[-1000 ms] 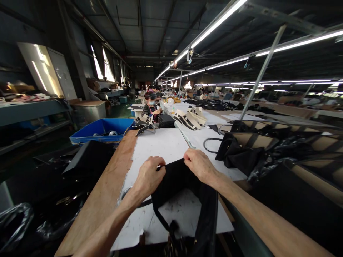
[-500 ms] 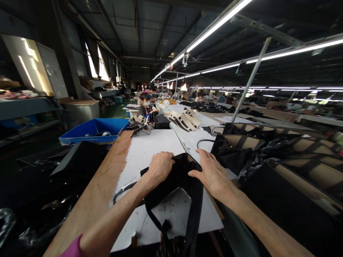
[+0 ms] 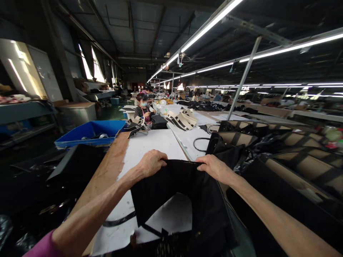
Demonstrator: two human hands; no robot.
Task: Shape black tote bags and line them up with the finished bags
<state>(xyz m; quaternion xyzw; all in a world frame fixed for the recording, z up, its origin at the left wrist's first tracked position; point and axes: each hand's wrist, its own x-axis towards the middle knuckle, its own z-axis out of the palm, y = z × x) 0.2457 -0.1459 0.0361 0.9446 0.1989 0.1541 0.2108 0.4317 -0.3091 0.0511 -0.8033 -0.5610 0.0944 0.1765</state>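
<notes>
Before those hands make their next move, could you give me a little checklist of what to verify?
1. Left fingers hold the upper edge of the black fabric: ok.
2. Right fingers pinch that same edge: ok.
3. White sheet has a clean left edge: not ok, it is ragged along the brown board.
4. Blue bin stands apart from both hands: ok.
5. Near end of the fabric lies free: cannot tell, it runs into darkness at the bottom.
</notes>
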